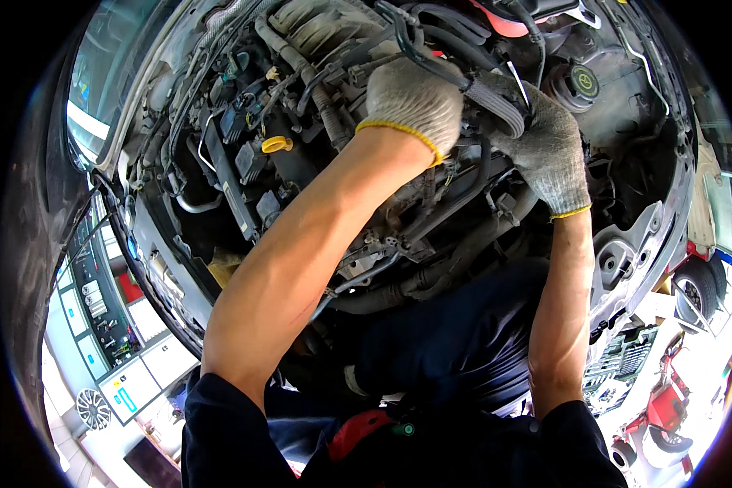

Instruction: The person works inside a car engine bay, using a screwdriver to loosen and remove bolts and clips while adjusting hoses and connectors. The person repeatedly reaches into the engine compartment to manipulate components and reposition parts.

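Both my hands wear grey knitted gloves with yellow cuffs and reach deep into a car's engine bay. My left hand (413,98) is bent into a rounded fist beside a black hose (415,53); its fingertips are hidden, so what it grips is unclear. Just right of it, a ribbed grey hose (498,107) curves in front of my right hand (549,154). The right fingers curl inward behind this hose, and their hold is hidden. A thin white rod (517,83) stands up by the right fingers; I cannot tell whether they hold it.
A yellow dipstick handle (276,144) sticks up left of my left forearm. A round black reservoir cap (583,80) is at the far right. Beyond the car's edge are a tool tray (622,366), a red floor jack (667,403) and a tyre (698,289). A workbench (126,366) stands left.
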Demonstrator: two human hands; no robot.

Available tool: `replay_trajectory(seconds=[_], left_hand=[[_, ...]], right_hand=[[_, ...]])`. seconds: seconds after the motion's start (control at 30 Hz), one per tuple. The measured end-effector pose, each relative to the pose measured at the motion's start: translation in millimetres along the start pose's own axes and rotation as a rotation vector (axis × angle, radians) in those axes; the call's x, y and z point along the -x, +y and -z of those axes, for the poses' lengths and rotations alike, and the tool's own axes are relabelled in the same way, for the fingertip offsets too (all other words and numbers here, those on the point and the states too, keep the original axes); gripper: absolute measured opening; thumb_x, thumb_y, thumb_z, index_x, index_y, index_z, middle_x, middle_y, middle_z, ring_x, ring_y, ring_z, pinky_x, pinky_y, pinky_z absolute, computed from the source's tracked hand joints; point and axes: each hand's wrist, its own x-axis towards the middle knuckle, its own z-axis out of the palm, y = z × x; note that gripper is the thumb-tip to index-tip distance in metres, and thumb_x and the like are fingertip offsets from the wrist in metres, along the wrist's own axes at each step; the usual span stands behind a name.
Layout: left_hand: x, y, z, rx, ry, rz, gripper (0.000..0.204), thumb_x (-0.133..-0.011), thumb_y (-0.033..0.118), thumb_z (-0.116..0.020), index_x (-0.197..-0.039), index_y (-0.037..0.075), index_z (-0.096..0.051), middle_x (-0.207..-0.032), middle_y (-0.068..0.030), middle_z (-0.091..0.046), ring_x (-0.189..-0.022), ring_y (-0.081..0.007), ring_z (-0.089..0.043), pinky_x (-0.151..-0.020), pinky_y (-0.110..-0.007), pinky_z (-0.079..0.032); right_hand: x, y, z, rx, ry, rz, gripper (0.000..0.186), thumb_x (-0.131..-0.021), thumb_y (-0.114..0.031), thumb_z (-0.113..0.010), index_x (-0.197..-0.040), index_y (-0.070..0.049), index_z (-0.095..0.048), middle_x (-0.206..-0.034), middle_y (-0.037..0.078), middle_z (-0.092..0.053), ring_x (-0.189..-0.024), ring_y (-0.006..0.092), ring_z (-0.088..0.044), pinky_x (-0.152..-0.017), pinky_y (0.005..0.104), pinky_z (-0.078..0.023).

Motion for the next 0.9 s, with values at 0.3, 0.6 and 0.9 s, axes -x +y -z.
replay_trajectory(seconds=[0.3, 0.6, 0.9], left_hand=[[80.3, -39.8, 16.9, -0.019, -0.063, -0.239, 0.023, -0.092, 0.024, -0.073, -0.113, 0.014, -0.076, -0.115, -0.004, -0.074, -0.111, -0.023, -0.069, -0.097, -0.038, -0.054], [105.3, -36.8, -24.8, -0.025, 0.187, -0.232, 0.006, -0.085, 0.012, -0.071, -0.089, 0.014, -0.074, -0.111, 0.0, -0.064, -0.104, -0.0205, -0.063, -0.096, -0.041, -0.052], [82.1, -17.4, -26.4, 0.281, 0.435, 0.138, 0.04, -0.089, 0.023, -0.074, -0.126, 0.01, -0.068, -0.12, -0.013, -0.073, -0.105, -0.038, -0.068, -0.102, -0.049, -0.051]], right_hand=[[2.2, -9.6, 5.6, 0.114, -0.038, -0.102, 0.056, -0.08, -0.013, -0.082, -0.135, -0.011, -0.069, -0.11, 0.014, -0.078, -0.096, 0.0223, -0.075, -0.09, 0.0335, -0.058], [-0.7, -5.2, -0.1, -0.027, -0.062, -0.132, 0.053, -0.083, -0.008, -0.078, -0.134, -0.012, -0.07, -0.115, 0.01, -0.078, -0.102, 0.0156, -0.072, -0.095, 0.0314, -0.056], [-35.8, -28.1, 5.7, -0.059, -0.208, -0.142, 0.038, -0.089, -0.006, -0.068, -0.126, -0.004, -0.074, -0.107, 0.013, -0.079, -0.074, 0.0227, -0.069, -0.075, 0.0393, -0.057]])
